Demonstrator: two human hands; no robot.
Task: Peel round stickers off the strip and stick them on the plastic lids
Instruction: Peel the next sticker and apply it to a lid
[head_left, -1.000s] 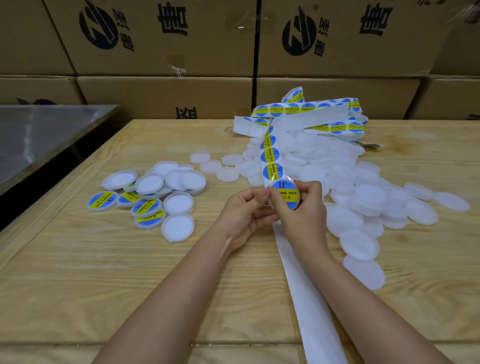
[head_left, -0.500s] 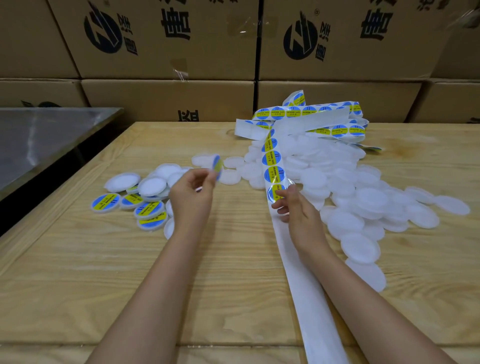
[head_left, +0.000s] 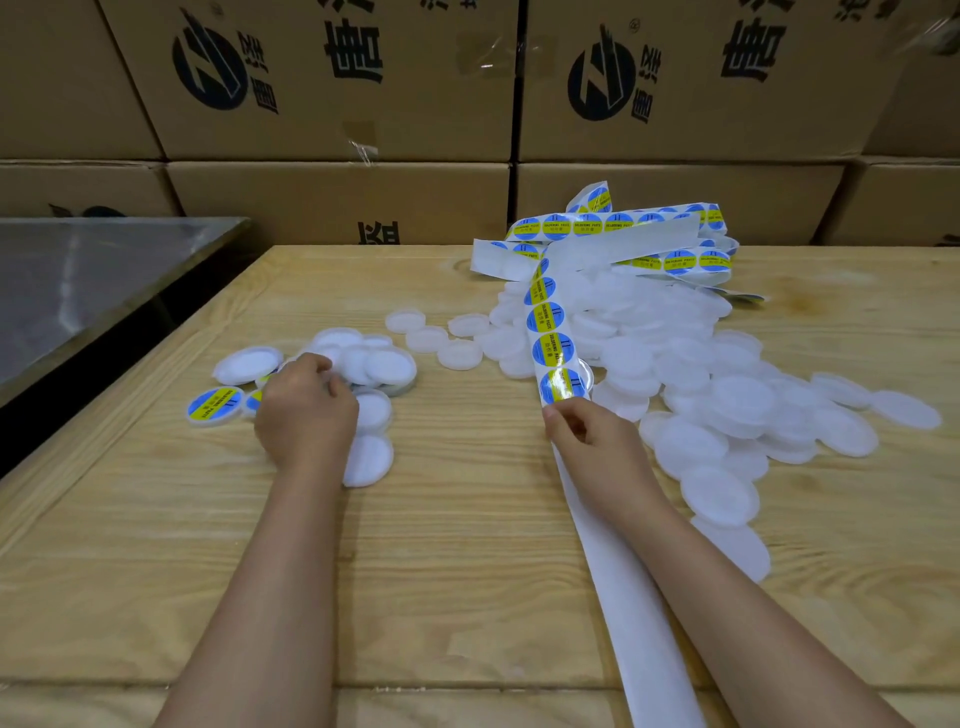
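Note:
A white backing strip with round blue-and-yellow stickers (head_left: 550, 332) runs from a heap at the back of the wooden table (head_left: 156, 571) towards me. My right hand (head_left: 587, 436) pinches the strip just below its lowest sticker (head_left: 562, 385). The bare backing (head_left: 639, 623) trails past my right forearm to the table's near edge. My left hand (head_left: 306, 410) is down on the small left pile of lids (head_left: 384, 366), with its fingers curled round a stickered lid that is mostly hidden under it. One finished stickered lid (head_left: 215, 405) lies beside that hand.
A big heap of plain white lids (head_left: 727, 405) spreads across the right half of the table. Stacked cardboard boxes (head_left: 337, 197) form a wall behind it. A metal table (head_left: 78, 280) stands to the left across a dark gap.
My left hand has carried the stickered lid away from the strip and down onto the left pile. My right hand has kept its pinch on the strip and hardly moved.

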